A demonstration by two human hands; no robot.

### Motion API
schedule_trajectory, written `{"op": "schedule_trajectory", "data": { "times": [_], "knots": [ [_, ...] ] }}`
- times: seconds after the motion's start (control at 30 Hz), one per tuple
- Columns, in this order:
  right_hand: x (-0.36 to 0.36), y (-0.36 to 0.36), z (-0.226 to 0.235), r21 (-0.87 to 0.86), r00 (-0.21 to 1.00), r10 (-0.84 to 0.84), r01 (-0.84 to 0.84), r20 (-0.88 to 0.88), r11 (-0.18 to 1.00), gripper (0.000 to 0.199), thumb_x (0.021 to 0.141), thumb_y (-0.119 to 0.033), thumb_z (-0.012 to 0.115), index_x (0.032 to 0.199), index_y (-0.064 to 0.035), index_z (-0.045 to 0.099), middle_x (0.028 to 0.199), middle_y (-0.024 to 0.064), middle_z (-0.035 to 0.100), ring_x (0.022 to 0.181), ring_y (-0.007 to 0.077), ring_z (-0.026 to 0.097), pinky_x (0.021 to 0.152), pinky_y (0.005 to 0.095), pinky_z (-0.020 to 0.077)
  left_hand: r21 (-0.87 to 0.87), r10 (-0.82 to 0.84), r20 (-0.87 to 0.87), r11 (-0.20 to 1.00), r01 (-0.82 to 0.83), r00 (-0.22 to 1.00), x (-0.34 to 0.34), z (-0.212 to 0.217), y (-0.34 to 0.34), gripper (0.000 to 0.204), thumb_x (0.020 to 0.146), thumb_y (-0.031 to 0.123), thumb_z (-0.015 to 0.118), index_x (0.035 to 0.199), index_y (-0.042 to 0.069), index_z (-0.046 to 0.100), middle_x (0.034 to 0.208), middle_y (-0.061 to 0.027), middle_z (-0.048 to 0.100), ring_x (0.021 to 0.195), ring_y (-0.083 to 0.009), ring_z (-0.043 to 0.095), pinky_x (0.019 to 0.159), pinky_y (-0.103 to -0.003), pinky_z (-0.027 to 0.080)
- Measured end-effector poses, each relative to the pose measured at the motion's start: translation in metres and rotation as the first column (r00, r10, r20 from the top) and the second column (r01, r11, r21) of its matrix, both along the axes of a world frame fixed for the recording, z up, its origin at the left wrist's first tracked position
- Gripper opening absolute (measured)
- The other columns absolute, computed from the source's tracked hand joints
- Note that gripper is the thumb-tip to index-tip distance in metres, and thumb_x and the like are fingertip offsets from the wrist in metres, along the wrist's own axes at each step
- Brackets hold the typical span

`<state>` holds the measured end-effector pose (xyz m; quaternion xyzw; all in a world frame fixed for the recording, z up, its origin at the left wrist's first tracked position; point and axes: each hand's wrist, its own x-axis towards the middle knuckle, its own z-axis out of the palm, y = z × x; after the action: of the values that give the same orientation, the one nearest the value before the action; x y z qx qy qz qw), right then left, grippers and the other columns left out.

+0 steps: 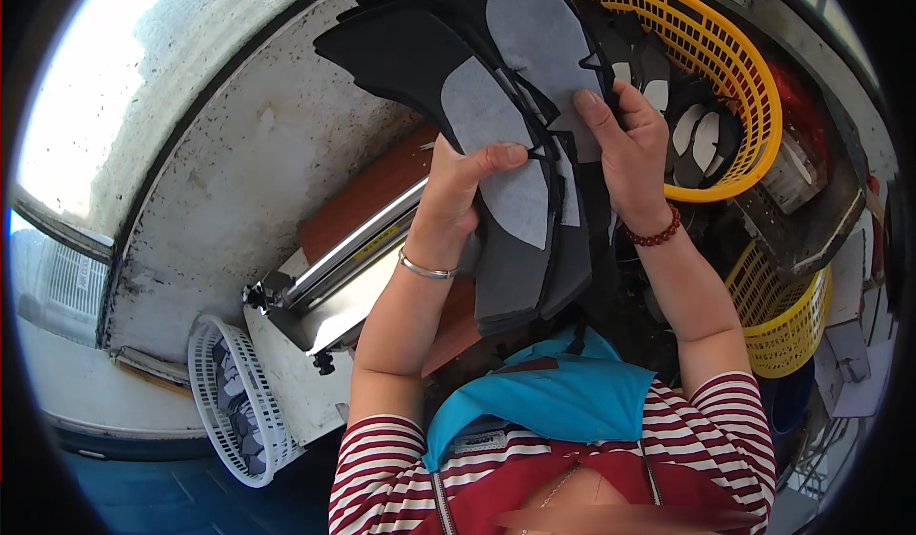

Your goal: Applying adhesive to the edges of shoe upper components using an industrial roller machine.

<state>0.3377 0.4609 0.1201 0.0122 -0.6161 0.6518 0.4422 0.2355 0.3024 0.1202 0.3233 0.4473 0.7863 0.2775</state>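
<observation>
A steel-barred machine [358,246] lies left of the slotted plastic orange basket [760,77]; a white basket [270,392] stands farther left. Partly hiding the orange basket's left side, stacked flat black pieces [405,58] with pale grey patches are pinched by left hand [456,184] and right hand [634,158]. Nearer the body than it: a lettered tag [479,441].

Black stacked pieces [410,58], perhaps fabric, pale grey patches [515,191] facing up

From where I stand, a small label [479,442] bears dark print beside the blue cloth [572,397]. Blurred lettering [86,270] marks the white slatted panel [74,292], far left.
</observation>
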Motion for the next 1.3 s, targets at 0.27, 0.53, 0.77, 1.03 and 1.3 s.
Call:
{"op": "schedule_trajectory", "data": {
  "times": [0.27,0.53,0.77,1.03,1.3],
  "knots": [
    [0.043,-0.167,-0.055,-0.248,0.968,0.244,-0.222,0.063,0.943,0.021,0.108,-0.023,0.057,0.112,-0.0028,0.060,0.096,-0.0059,0.061,0.086,-0.0007,0.050,0.078,0.0188,0.0427,-0.141,0.108,0.172,0.986,-0.084,0.979,0.054,-0.054,-0.186,0.072,0.069,0.017,0.085,0.132,-0.003,0.055,0.117,-0.0118,0.066,0.107,-0.0233,0.067,0.098,-0.036,0.054],
    [0.053,-0.274,-0.098,0.212,0.971,0.072,-0.121,0.227,0.970,0.032,0.109,-0.025,0.051,0.127,0.0019,0.049,0.104,0.0125,0.063,0.094,0.0196,0.060,0.085,0.0342,0.0489,-0.205,0.127,0.176,0.975,-0.090,0.976,0.095,-0.079,-0.301,0.080,0.066,0.014,0.092,0.135,-0.001,0.055,0.122,-0.0106,0.067,0.114,-0.0233,0.064,0.102,-0.036,0.051],
    [0.053,-0.300,-0.142,-0.078,0.760,0.576,-0.582,0.302,0.809,0.062,0.103,-0.020,0.061,0.155,-0.0022,0.033,0.140,0.0175,0.052,0.130,0.0227,0.050,0.109,0.0346,0.0422,-0.317,0.273,0.066,0.918,-0.239,0.960,0.110,-0.099,-0.352,0.073,0.060,-0.003,0.092,0.127,-0.001,0.061,0.115,-0.0081,0.069,0.105,-0.0199,0.067,0.093,-0.035,0.057],
    [0.056,-0.294,-0.205,-0.796,0.534,0.836,-0.447,0.129,0.408,0.035,0.099,-0.017,0.069,0.131,-0.0042,0.062,0.116,0.0080,0.070,0.097,0.0147,0.067,0.088,0.0297,0.0570,-0.522,0.086,-0.784,0.445,-0.728,0.615,0.100,-0.126,-0.339,0.090,0.059,0.005,0.092,0.141,0.002,0.053,0.114,-0.0066,0.071,0.107,-0.0170,0.067,0.096,-0.032,0.053],
    [0.055,-0.271,-0.265,-0.832,0.384,0.878,-0.355,0.286,0.427,0.017,0.099,-0.023,0.072,0.109,-0.0098,0.070,0.081,-0.0037,0.067,0.071,0.0053,0.064,0.065,0.0232,0.0529,-0.666,0.328,-0.242,0.629,-0.402,0.913,0.095,-0.175,-0.364,0.074,0.066,0.003,0.088,0.131,-0.004,0.055,0.119,-0.0099,0.067,0.108,-0.0198,0.066,0.097,-0.034,0.053]
  ]
}}
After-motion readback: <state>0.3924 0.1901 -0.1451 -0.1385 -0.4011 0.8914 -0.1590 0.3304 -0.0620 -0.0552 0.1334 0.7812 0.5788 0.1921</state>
